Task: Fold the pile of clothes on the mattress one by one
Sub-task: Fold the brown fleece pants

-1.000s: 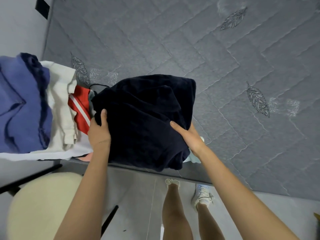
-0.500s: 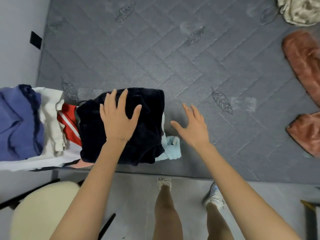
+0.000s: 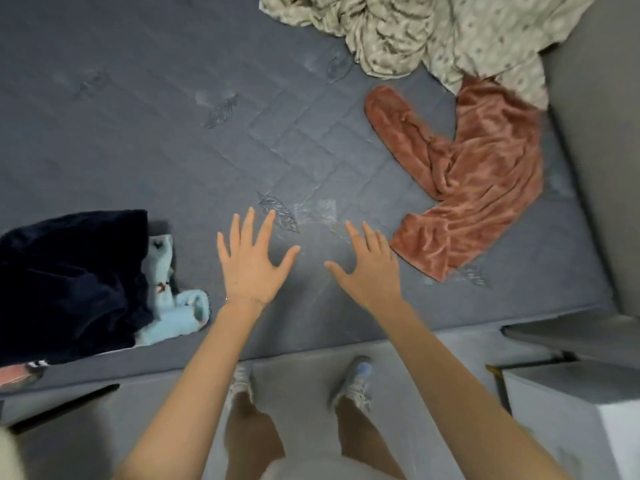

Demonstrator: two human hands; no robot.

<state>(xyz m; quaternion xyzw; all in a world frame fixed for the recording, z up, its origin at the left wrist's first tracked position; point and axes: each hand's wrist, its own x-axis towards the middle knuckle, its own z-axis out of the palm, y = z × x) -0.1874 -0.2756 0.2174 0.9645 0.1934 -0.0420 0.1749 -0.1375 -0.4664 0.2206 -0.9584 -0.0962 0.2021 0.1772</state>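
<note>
A folded dark navy garment (image 3: 69, 278) lies at the left on the grey quilted mattress (image 3: 173, 116), on top of a light blue fleece piece (image 3: 176, 313). Both hands hover empty over bare mattress near its front edge, fingers spread: my left hand (image 3: 251, 261) and my right hand (image 3: 369, 265). Just right of my right hand lies a crumpled rust-pink velvet garment (image 3: 471, 174). A cream patterned garment (image 3: 433, 32) is bunched at the top right, partly over the pink one.
A grey wall or headboard (image 3: 595, 168) bounds the mattress on the right. A white cabinet (image 3: 571, 410) stands on the floor at the lower right. My legs and shoes are below the mattress edge. A dark chair leg (image 3: 62, 407) shows at the lower left.
Both hands let go of the navy garment, left on the stack at the left, and moved right over bare mattress. The view swung right, bringing the pink and cream garments into sight.
</note>
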